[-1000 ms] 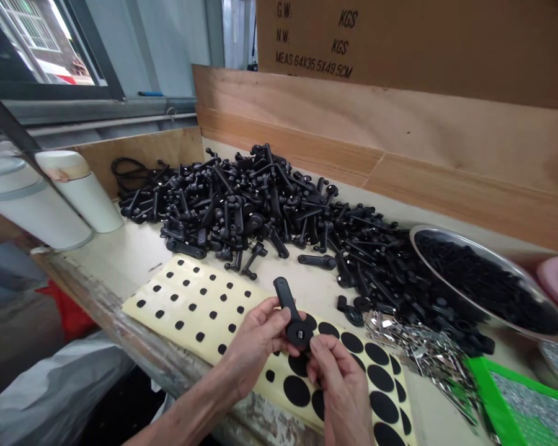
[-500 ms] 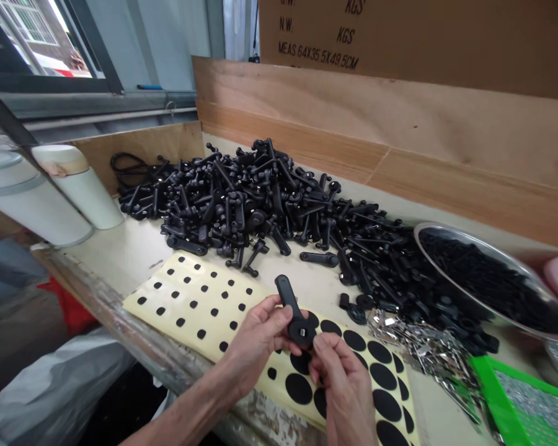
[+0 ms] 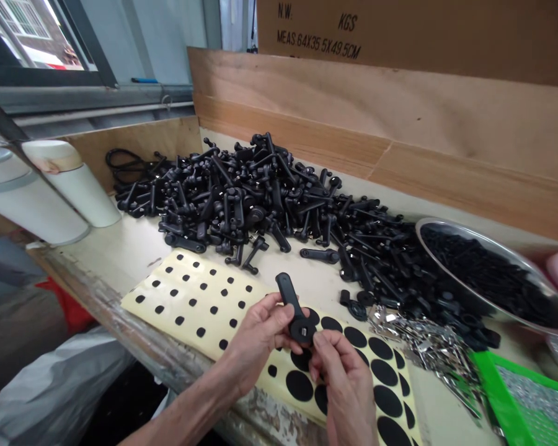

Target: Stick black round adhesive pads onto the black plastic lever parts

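My left hand (image 3: pixel 265 328) is closed around a black crank handle (image 3: pixel 289 300), a flat arm with a round hub. The arm points up and away, and a small metal piece shows in the hub's square hole. Thumb and forefinger of my right hand (image 3: pixel 341 371) pinch the hub's right edge; anything thin between those fingertips is hidden. Below both hands lies a pale yellow sticker sheet (image 3: pixel 167 322) with small black dots on its left part and large black discs (image 3: pixel 299 385) on its right.
Behind the sheet spreads a big pile of black crank handles (image 3: pixel 242 198). To the right are loose metal clips (image 3: pixel 428 341), a steel bowl (image 3: pixel 421 232) of black parts and a green tray (image 3: pixel 488 384) of small silvery pieces. Two white bottles (image 3: pixel 77 186) stand left; a wooden board (image 3: pixel 307 93) rises behind.
The camera view has tilted down slightly. Both hands keep nearly the same grip and place on the crank handle, which has barely shifted.
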`<act>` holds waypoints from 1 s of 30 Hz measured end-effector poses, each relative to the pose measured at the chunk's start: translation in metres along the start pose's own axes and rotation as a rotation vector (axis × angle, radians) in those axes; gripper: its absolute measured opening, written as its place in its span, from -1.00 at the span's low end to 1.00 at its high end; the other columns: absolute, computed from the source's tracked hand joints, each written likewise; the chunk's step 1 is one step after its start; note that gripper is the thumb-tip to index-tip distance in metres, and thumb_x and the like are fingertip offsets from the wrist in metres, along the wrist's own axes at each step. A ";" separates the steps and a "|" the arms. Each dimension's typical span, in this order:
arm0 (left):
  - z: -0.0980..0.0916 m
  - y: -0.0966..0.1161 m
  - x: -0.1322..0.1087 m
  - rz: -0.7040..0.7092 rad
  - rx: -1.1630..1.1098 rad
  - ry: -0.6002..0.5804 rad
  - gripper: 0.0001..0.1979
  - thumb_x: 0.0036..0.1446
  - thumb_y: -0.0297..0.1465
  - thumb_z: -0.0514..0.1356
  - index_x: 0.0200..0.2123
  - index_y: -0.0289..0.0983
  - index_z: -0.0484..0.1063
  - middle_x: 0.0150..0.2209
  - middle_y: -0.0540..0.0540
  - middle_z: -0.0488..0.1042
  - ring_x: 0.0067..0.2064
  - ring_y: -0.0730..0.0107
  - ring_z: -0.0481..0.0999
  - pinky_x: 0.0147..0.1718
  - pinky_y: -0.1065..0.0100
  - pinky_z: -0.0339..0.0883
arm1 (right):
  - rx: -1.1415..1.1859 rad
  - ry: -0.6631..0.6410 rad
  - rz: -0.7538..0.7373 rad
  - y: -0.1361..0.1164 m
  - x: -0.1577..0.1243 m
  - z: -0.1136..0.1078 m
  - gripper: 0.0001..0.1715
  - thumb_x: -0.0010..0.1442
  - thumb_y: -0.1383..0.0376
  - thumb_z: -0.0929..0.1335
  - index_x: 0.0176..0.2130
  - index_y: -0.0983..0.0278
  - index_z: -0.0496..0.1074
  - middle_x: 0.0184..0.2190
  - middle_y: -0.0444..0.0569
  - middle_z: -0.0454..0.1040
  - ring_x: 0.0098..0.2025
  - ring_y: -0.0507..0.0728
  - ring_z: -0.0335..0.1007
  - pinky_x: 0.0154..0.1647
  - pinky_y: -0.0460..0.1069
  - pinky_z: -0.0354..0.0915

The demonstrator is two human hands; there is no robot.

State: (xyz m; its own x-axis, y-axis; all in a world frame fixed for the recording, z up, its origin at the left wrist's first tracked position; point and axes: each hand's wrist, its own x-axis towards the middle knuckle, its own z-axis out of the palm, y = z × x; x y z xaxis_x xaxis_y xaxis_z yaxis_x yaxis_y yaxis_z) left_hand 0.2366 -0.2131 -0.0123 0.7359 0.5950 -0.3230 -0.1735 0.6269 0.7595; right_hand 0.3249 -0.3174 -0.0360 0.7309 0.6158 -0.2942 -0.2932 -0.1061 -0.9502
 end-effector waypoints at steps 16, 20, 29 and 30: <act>-0.001 -0.002 0.001 0.007 -0.001 -0.030 -0.76 0.20 -0.30 0.19 -0.15 -0.35 0.40 -0.14 -0.23 0.51 -0.40 0.50 0.46 -0.43 0.44 0.35 | -0.007 0.013 -0.032 -0.001 -0.003 0.001 -0.59 0.06 -0.01 0.43 -0.47 0.27 0.37 -0.66 -0.21 0.21 -0.58 -0.03 0.06 -0.58 -0.15 0.09; 0.000 0.000 0.000 0.008 0.000 -0.041 -0.76 0.22 -0.30 0.17 -0.15 -0.36 0.39 -0.13 -0.23 0.51 -0.42 0.51 0.46 -0.43 0.44 0.35 | -0.014 0.015 -0.036 -0.002 -0.003 0.002 -0.59 0.06 -0.01 0.43 -0.47 0.27 0.37 -0.66 -0.21 0.23 -0.58 -0.03 0.07 -0.58 -0.14 0.09; 0.000 0.003 -0.003 0.005 0.008 -0.069 -0.74 0.18 -0.30 0.20 -0.12 -0.35 0.40 -0.13 -0.23 0.51 -0.37 0.42 0.51 -0.41 0.42 0.36 | -0.023 0.015 -0.052 0.000 -0.001 0.000 -0.62 0.09 0.02 0.42 -0.45 0.27 0.38 -0.64 -0.21 0.24 -0.58 -0.03 0.07 -0.58 -0.14 0.08; 0.000 0.003 -0.003 0.004 0.004 -0.069 -0.73 0.18 -0.30 0.20 -0.12 -0.35 0.40 -0.13 -0.24 0.51 -0.36 0.40 0.51 -0.41 0.42 0.36 | -0.027 0.007 -0.052 0.000 -0.001 0.000 -0.62 0.10 0.02 0.41 -0.45 0.27 0.37 -0.64 -0.21 0.25 -0.57 -0.03 0.08 -0.58 -0.14 0.09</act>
State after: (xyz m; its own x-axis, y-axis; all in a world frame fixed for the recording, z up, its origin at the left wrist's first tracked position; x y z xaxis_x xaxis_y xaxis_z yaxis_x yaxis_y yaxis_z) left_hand 0.2338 -0.2130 -0.0090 0.7788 0.5610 -0.2804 -0.1740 0.6228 0.7628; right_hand 0.3246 -0.3181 -0.0361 0.7490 0.6158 -0.2446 -0.2376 -0.0950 -0.9667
